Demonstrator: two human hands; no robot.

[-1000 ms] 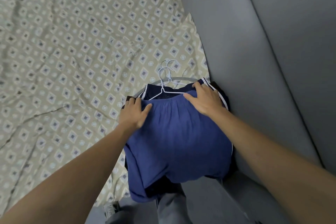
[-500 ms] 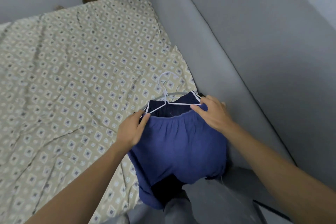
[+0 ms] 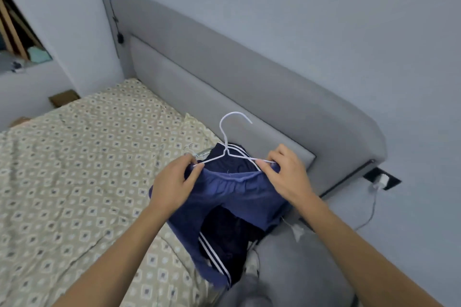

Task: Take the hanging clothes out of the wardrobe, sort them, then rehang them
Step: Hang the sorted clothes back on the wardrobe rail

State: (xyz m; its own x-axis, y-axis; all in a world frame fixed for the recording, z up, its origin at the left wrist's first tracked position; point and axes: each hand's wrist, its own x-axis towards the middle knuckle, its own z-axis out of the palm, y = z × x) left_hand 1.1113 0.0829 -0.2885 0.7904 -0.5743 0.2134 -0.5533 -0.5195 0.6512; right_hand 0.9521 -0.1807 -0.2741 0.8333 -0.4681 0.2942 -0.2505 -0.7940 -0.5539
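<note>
- Head view: both hands are raised over the bed's right edge, close to the grey padded headboard [image 3: 224, 77].
- The left hand [image 3: 172, 182] pinches the left end of a white wire hanger [image 3: 228, 149] together with the waistband of a pair of blue shorts [image 3: 232, 192]; thumb and forefinger are closed on them.
- The right hand [image 3: 287, 177] pinches the hanger's right end and the other side of the waistband, its fingers curled over the wire.
- The hanger is held roughly level between the two hands, its hook standing up in front of the headboard.
- The blue shorts hang down from the two grips, their legs drooping toward the near right corner of the bed.
- A dark navy garment [image 3: 224, 237] with white stripes lies under and behind the blue shorts, showing both above the waistband and below the hem; whether it is on the same hanger cannot be told.
- Another pale hanger hook [image 3: 190, 148] shows just left of the pile, lying on the sheet.
- The bed [image 3: 74, 169] is covered by a beige sheet printed with small diamonds.
- At the right, a white charger [image 3: 380, 180] is plugged into a dark wall socket, its cable trailing down the wall.
- A small brown box [image 3: 63, 97] sits at the far corner of the bed by the wall.
</note>
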